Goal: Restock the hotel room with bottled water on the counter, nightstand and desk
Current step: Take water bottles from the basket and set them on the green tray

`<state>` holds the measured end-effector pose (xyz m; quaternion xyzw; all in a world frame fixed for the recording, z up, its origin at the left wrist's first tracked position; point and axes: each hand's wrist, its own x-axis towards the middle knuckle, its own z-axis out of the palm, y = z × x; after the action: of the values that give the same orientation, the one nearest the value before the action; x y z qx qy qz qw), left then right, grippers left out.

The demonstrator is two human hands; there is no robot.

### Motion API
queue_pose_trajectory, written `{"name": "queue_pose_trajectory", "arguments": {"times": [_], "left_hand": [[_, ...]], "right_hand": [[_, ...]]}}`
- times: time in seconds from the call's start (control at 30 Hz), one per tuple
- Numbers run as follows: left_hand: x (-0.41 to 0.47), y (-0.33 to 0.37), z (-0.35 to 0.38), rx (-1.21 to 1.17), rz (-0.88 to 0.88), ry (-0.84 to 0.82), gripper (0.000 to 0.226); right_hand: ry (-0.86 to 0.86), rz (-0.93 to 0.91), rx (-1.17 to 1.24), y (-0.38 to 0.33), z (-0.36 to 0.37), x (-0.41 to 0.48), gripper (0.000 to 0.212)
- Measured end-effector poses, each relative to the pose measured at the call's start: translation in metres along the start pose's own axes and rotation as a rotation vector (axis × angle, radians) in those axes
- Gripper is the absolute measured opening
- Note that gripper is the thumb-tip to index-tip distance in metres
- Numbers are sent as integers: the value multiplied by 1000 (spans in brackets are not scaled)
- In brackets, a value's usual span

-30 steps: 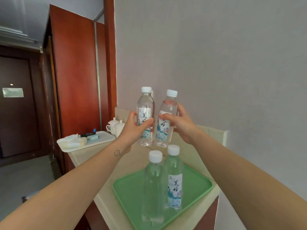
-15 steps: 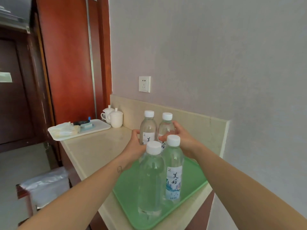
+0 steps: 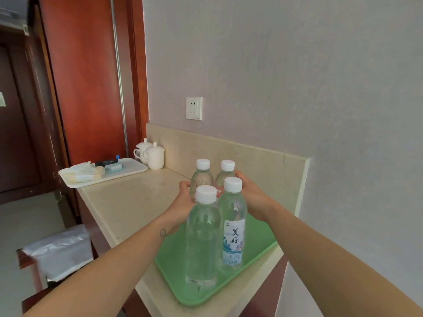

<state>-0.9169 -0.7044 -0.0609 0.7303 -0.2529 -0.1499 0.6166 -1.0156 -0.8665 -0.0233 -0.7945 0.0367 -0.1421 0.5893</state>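
Bottles [image 3: 202, 177] mid-frame; left hand [image 3: 183, 203], right hand [image 3: 250, 197] each wrapped round one; counter [image 3: 128, 202] placement; next, release upright.

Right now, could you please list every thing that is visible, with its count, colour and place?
water bottles: 4, clear with white caps; two on the green tray, two farther back, one in each hand
green tray: 1, green, near end of counter
counter: 1, beige, along the wall
white tray: 1, white, far end of counter, holding packets and a dark item
lidded cups: 2, white, beside the white tray
wall socket: 1, white, above the backsplash
bin with plastic liner: 1, clear liner, floor at left
left hand: holds the rear left bottle
right hand: holds the rear right bottle
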Motion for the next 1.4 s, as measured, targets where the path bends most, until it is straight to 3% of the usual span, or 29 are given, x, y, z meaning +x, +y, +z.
{"name": "queue_pose_trajectory", "arguments": {"times": [0.13,0.2,0.23,0.33,0.37,0.43,0.53,0.67,0.87,0.97,1.07,1.2,1.4], "left_hand": [[-19,7,-2,8,36,-24,118],[-25,16,-1,39,30,-56,125],[-23,20,0,39,12,-44,119],[-18,19,-6,30,-40,101,61],[-19,15,-10,49,-43,104,60],[-31,11,-14,136,-52,52,78],[-54,1,-27,137,-51,131,88],[-79,2,-35,101,-38,241,85],[-132,11,-21,4,48,458,62],[-170,18,-1,-109,192,630,45],[-221,23,33,-83,486,761,37],[-264,20,98,44,682,630,39],[-285,-26,199,112,611,246,35]], "right_hand": [[9,13,-9,-1,2,-3,53],[13,16,-17,-1,3,-5,59],[22,19,-14,-1,3,-6,64],[67,27,36,0,3,-12,75],[76,38,41,0,1,-16,76],[91,64,34,2,-1,-23,75],[120,82,48,6,-5,-40,71],[223,101,68,13,-8,-66,64],[309,118,107,16,-17,-115,58],[325,110,153,15,-21,-145,51],[341,122,214,21,-24,-179,40],[388,135,285,33,-30,-229,29],[473,196,295,73,-64,-319,14]]}}
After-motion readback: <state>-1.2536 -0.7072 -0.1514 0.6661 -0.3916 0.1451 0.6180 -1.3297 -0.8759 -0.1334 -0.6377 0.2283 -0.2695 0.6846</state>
